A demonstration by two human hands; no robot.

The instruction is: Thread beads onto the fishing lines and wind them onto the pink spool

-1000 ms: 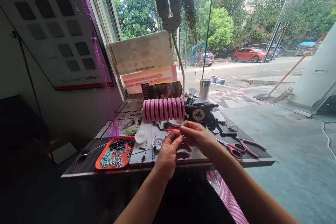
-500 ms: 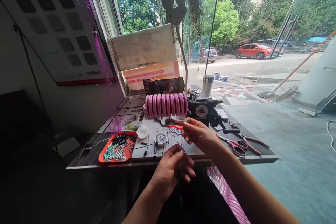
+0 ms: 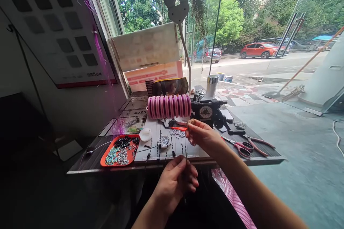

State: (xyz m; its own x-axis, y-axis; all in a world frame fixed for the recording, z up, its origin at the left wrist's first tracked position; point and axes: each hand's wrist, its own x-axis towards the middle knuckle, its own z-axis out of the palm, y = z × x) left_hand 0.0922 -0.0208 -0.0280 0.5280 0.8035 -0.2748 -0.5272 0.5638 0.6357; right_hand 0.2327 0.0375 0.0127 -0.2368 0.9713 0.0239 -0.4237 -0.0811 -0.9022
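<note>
My left hand [image 3: 176, 177] is closed at the board's front edge, thumb and forefinger pinched on a thin fishing line [image 3: 186, 149] with dark segments. Higher up, my right hand [image 3: 204, 136] pinches a small brownish piece [image 3: 190, 123], partly hidden by the fingers; I cannot make out its kind. Behind the hands lies a row of pink ring-shaped spools [image 3: 169, 106]. Several dark-marked lines run from there down over the white board [image 3: 142, 155], some ending in small black pieces [image 3: 148, 156]. A white bowl of small beads [image 3: 164, 142] stands left of my hands, with loose pale beads [image 3: 178, 134] beside it.
An orange tray [image 3: 103, 161] of small metal and black parts sits at the left. Red-handled scissors [image 3: 243, 148] and pliers [image 3: 259, 146] lie at the right. A black cranked device [image 3: 206, 111] and a white can [image 3: 212, 86] stand behind.
My left hand has shifted slightly down, its thumb and forefinger now pinched on the line below the right hand. More dark-marked lines show between the hands and the bowl. My right hand has barely moved.
</note>
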